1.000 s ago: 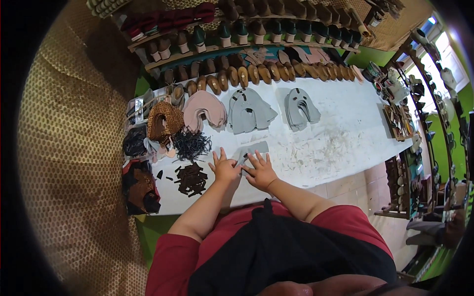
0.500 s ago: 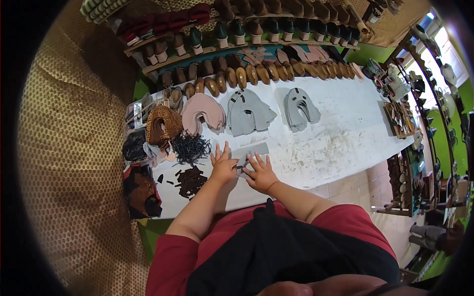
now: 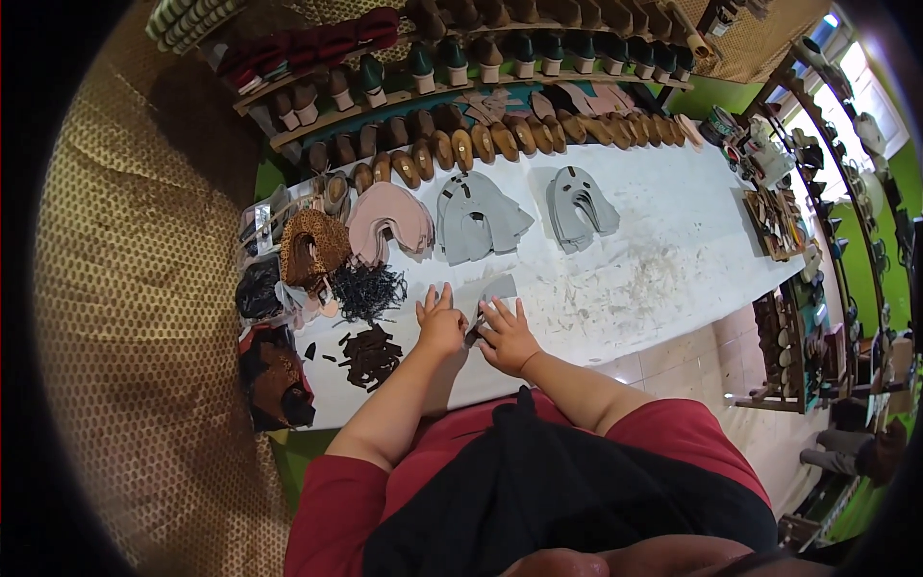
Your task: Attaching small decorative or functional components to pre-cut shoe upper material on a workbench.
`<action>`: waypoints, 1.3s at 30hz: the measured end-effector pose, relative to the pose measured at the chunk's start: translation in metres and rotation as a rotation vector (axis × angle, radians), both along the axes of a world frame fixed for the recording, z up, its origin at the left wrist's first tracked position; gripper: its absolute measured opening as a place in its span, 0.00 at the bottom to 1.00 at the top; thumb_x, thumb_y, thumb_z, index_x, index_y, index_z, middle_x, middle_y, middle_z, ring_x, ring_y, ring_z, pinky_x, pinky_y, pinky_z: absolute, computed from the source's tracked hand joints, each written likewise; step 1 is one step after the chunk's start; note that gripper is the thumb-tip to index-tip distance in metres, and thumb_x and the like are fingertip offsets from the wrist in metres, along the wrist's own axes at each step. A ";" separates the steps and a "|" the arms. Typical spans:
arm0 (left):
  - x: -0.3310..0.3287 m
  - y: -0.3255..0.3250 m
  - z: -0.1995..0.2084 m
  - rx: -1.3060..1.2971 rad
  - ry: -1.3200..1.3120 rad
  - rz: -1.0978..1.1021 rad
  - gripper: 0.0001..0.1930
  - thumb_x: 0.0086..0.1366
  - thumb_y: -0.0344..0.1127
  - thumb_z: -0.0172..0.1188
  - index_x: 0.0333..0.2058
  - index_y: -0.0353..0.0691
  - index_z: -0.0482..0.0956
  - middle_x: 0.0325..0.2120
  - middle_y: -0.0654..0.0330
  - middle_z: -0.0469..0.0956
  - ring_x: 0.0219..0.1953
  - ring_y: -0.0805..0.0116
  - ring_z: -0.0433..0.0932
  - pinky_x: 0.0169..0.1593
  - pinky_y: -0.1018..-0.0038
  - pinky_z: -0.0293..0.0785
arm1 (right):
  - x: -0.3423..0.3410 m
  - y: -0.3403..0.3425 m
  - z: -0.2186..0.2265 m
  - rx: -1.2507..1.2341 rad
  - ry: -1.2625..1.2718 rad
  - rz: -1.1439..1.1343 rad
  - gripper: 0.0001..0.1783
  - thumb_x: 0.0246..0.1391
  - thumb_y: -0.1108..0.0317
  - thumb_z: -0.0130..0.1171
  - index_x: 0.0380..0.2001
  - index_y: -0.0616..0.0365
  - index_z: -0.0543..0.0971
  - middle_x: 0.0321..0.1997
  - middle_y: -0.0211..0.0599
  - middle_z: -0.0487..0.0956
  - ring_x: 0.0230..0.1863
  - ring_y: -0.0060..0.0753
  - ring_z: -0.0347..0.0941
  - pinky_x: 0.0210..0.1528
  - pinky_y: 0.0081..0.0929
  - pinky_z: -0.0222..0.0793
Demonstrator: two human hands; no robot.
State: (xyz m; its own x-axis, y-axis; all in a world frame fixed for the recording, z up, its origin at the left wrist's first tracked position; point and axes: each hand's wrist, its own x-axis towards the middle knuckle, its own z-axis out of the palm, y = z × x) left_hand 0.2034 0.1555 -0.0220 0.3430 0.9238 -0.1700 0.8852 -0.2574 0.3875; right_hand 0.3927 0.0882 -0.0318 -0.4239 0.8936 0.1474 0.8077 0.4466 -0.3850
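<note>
A grey shoe-upper piece (image 3: 500, 286) lies on the white table in front of me, partly covered by my hands. My right hand (image 3: 510, 341) rests on its near part, palm down and fingers spread. Just left of it is my left hand (image 3: 442, 329), some fingers stretched forward and the thumb side turned toward the piece. Between the hands shows a small dark strip (image 3: 471, 334), close to the left thumb; whether it is attached cannot be made out. Left of my left hand lie a pile of dark brown strips (image 3: 371, 358) and a tangle of black strips (image 3: 368, 291).
Stacks of curved grey uppers (image 3: 473, 236), more grey uppers (image 3: 562, 231), pink uppers (image 3: 370, 231) and leopard-print pieces (image 3: 312, 245) lie beyond. Brown shoe lasts (image 3: 442, 151) line the table's back, below a shelf of heeled shoes (image 3: 421, 72). A tool tray (image 3: 769, 226) sits at right.
My left hand has shifted slightly, its fingers drawn closer together and more bent. The right hand stays nearly in place on the grey piece. The view has tilted a little.
</note>
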 end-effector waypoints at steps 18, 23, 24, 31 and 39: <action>-0.008 0.001 -0.003 0.360 -0.170 0.204 0.20 0.58 0.32 0.59 0.51 0.41 0.77 0.71 0.50 0.54 0.73 0.39 0.44 0.68 0.33 0.36 | 0.000 0.001 -0.004 -0.022 -0.003 -0.042 0.27 0.59 0.55 0.55 0.59 0.56 0.74 0.74 0.45 0.58 0.76 0.51 0.46 0.72 0.70 0.33; 0.002 -0.028 -0.004 0.418 0.087 -0.194 0.36 0.64 0.43 0.53 0.69 0.39 0.57 0.72 0.49 0.51 0.74 0.47 0.46 0.69 0.37 0.33 | 0.002 0.000 -0.011 -0.019 -0.002 -0.082 0.33 0.61 0.53 0.52 0.65 0.57 0.66 0.74 0.45 0.57 0.77 0.49 0.45 0.73 0.67 0.30; 0.004 -0.032 -0.008 0.322 0.039 -0.209 0.37 0.63 0.44 0.54 0.69 0.38 0.57 0.72 0.49 0.51 0.74 0.49 0.47 0.70 0.39 0.32 | 0.001 0.000 -0.011 -0.018 -0.004 -0.080 0.33 0.61 0.53 0.52 0.65 0.57 0.66 0.74 0.45 0.57 0.77 0.49 0.45 0.73 0.67 0.30; 0.010 -0.034 -0.004 0.084 0.074 -0.201 0.42 0.62 0.49 0.56 0.70 0.38 0.52 0.73 0.52 0.47 0.75 0.53 0.45 0.71 0.40 0.30 | 0.001 0.002 -0.004 -0.041 0.019 -0.084 0.36 0.60 0.49 0.53 0.66 0.58 0.64 0.74 0.46 0.56 0.77 0.49 0.45 0.73 0.67 0.29; -0.047 -0.044 0.000 0.100 0.129 -0.157 0.42 0.62 0.54 0.58 0.70 0.42 0.54 0.73 0.56 0.47 0.75 0.56 0.43 0.71 0.40 0.32 | -0.005 0.001 0.009 -0.116 -0.121 0.081 0.38 0.59 0.44 0.52 0.68 0.53 0.64 0.75 0.38 0.58 0.78 0.46 0.41 0.73 0.68 0.28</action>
